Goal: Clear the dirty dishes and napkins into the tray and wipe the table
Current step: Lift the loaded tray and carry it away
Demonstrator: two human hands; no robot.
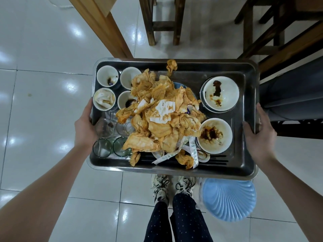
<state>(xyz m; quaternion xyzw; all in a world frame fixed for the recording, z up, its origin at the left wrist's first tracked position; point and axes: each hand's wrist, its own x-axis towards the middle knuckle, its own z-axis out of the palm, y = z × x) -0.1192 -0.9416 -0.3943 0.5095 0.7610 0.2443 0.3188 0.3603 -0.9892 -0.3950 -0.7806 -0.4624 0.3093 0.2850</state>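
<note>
Head view, looking straight down: I see both bare forearms reach forward and carry a tray (244, 165) level above the floor. The left hand (85, 126) grips the tray's left rim, its fingers tucked out of sight beneath. The right hand (260, 135) grips the right rim, thumb hooked inside the wall and fingers curled over the outer edge. The tray is a rectangle of dull dark metal with rounded corners. A crumpled heap of orange-stained paper napkins (162, 116) fills its middle. On the tray's right side sit two white bowls, the farther bowl (220, 95) and the nearer bowl (215, 135), both smeared with brown sauce. On the left stand four small white cups (107, 77), and nearer to me clear drinking glasses (102, 148). Printed paper strips hang by the near rim. Below the tray I see glossy pale floor tiles (43, 84) reflecting ceiling lights, white laced shoes (174, 187) under dark dotted trousers, and a ribbed light-blue plastic bin (229, 199) beside them. A wooden table leg (104, 27) and dark wooden stools (162, 20) stand beyond.
</note>
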